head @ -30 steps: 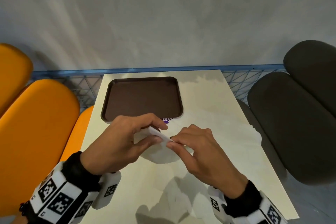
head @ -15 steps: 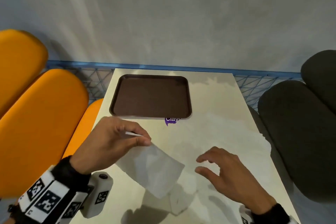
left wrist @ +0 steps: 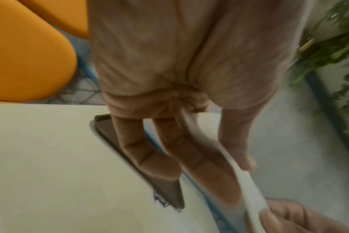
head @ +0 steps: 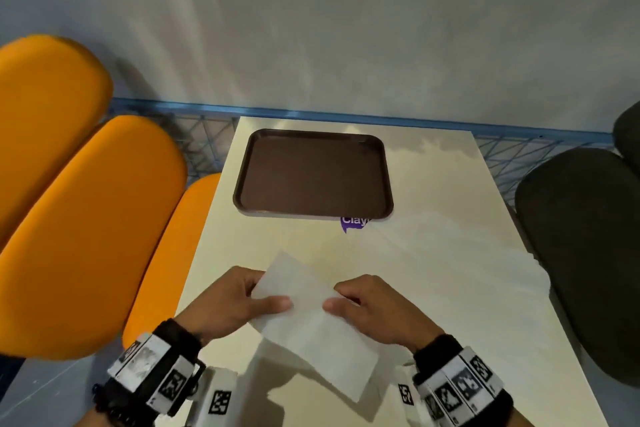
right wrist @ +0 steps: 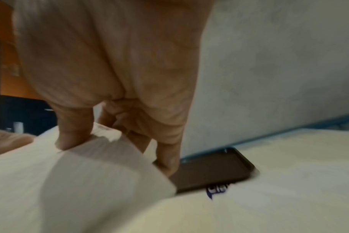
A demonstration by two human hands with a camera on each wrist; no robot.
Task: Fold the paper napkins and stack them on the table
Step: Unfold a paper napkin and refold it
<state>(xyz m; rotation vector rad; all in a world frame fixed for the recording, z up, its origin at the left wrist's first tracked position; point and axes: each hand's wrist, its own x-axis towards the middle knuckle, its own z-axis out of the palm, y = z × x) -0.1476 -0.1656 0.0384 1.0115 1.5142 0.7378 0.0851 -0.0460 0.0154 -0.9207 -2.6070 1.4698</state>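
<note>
A white paper napkin [head: 311, 322] hangs above the near middle of the cream table [head: 450, 253], unfolded into a long slanted sheet. My left hand [head: 239, 305] pinches its left edge, thumb on top and fingers beneath. My right hand [head: 367, 305] pinches its right edge the same way. In the left wrist view the napkin [left wrist: 243, 181] shows edge-on between my thumb and fingers. In the right wrist view the napkin [right wrist: 79, 173] drapes under my thumb. No stack of folded napkins shows.
A brown tray [head: 313, 173] lies empty at the far left of the table, with a purple sticker [head: 353, 224] at its near edge. Orange seats [head: 86, 218] stand to the left, dark seats [head: 581, 246] to the right, and a blue railing [head: 346, 114] runs behind.
A second ago both hands pinched a small folded napkin. Then my left hand held it alone as it opened out. Now my right hand has come back and grips the right edge.
</note>
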